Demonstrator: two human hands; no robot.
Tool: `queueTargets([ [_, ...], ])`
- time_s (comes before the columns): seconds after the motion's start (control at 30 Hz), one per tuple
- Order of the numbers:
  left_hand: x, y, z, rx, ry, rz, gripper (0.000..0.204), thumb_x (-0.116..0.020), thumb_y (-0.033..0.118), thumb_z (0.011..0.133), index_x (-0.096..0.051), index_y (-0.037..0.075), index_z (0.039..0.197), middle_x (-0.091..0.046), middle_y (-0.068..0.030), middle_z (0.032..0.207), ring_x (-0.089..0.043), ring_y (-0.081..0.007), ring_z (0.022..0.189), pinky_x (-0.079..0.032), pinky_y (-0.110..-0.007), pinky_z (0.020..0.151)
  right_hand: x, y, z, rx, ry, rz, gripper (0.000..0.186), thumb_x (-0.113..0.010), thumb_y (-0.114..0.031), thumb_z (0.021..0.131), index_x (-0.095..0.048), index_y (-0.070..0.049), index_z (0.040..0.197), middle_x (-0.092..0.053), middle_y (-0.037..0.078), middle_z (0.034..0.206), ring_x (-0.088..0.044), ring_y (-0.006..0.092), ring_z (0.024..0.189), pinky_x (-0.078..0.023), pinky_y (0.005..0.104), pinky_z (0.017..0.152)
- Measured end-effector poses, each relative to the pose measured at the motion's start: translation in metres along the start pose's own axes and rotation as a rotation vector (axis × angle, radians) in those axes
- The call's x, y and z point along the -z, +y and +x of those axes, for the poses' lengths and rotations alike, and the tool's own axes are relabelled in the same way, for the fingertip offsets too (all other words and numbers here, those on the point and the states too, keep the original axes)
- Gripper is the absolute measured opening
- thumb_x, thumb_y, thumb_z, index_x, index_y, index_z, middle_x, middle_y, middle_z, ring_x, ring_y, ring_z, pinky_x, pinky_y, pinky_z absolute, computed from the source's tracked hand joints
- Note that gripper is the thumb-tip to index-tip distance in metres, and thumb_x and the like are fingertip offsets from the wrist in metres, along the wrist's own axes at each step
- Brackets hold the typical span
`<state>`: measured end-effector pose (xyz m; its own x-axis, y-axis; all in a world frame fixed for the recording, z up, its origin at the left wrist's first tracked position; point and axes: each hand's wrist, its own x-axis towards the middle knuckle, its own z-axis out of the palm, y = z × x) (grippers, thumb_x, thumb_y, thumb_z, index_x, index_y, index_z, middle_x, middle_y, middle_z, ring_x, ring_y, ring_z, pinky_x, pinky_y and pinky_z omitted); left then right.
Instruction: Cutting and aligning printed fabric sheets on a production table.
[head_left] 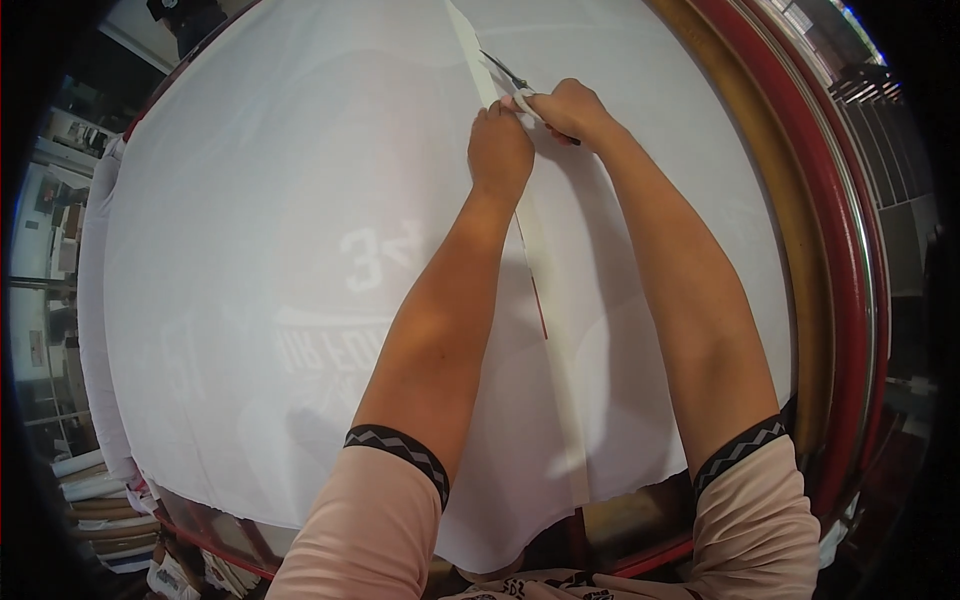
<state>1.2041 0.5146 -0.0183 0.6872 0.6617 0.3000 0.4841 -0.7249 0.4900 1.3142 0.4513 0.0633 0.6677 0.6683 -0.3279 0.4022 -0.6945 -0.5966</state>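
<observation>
A large white sheet of thin fabric or paper (230, 200) lies spread over a table, with faint printed shapes showing on it. Down its middle runs a long cream strip (560, 400). My right hand (575, 110) is closed around scissors (505, 68), whose dark blades point to the far left beside the strip; a pale handle loop shows at the fingers. My left hand (500, 145) is closed on the strip just left of the scissors, its fingertips close to the right hand. Below it, a narrow slit along the strip shows red.
A red rail (850, 250) with a brown inner border curves along the table's right side. Several rolls (100, 505) are stacked at the lower left. At the far upper left, part of another person (190, 22) in dark clothing stands beyond the table edge.
</observation>
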Motion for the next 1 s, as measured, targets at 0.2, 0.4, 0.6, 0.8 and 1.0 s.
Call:
queueTargets([
  [0.2,0.01,0.003,-0.006,0.066,0.143,-0.196,0.024,-0.053,-0.001,0.087,-0.059,-0.004,0.11,-0.063,-0.0186,0.107,-0.065,-0.038,0.09,-0.054,-0.047,0.076,-0.021,-0.025,0.01,-0.048,0.013,0.117,0.063,-0.073,-0.068,0.068,-0.06,-0.006,0.062,-0.058,0.006,0.056,-0.057,0.0179,0.05,-0.048,0.0324,0.053],
  [0.4,0.024,0.012,-0.011,0.186,0.134,-0.387,0.015,-0.053,0.002,0.088,-0.063,-0.002,0.099,-0.067,-0.0187,0.096,-0.067,-0.0381,0.087,-0.054,-0.047,0.076,-0.033,-0.04,0.027,-0.049,0.006,0.076,0.063,-0.072,-0.069,0.07,-0.06,-0.008,0.061,-0.058,0.005,0.057,-0.056,0.0173,0.049,-0.044,0.032,0.051],
  [0.6,0.027,0.015,-0.009,0.257,0.13,-0.5,0.012,-0.054,0.003,0.088,-0.064,0.001,0.092,-0.07,-0.0159,0.09,-0.068,-0.0358,0.083,-0.054,-0.044,0.075,-0.037,-0.039,0.022,-0.068,0.061,0.092,0.062,-0.072,-0.068,0.071,-0.061,-0.007,0.061,-0.059,0.005,0.057,-0.058,0.018,0.053,-0.045,0.0316,0.052],
  [0.8,0.021,0.013,-0.011,0.213,0.127,-0.476,0.011,-0.054,0.005,0.088,-0.064,0.001,0.091,-0.07,-0.0138,0.091,-0.068,-0.0346,0.083,-0.054,-0.044,0.075,-0.042,-0.028,0.03,-0.063,0.111,0.122,0.061,-0.074,-0.065,0.071,-0.065,-0.005,0.066,-0.063,0.006,0.06,-0.062,0.0183,0.057,-0.048,0.0327,0.056],
  [1.0,0.022,0.017,-0.013,0.282,0.126,-0.514,0.016,-0.051,0.002,0.088,-0.065,0.002,0.095,-0.071,-0.0165,0.091,-0.069,-0.0356,0.083,-0.054,-0.045,0.075,-0.043,-0.029,0.035,-0.002,0.15,0.115,0.057,-0.076,-0.057,0.076,-0.062,-0.004,0.063,-0.056,0.004,0.054,-0.048,0.0151,0.046,-0.039,0.0314,0.048],
])
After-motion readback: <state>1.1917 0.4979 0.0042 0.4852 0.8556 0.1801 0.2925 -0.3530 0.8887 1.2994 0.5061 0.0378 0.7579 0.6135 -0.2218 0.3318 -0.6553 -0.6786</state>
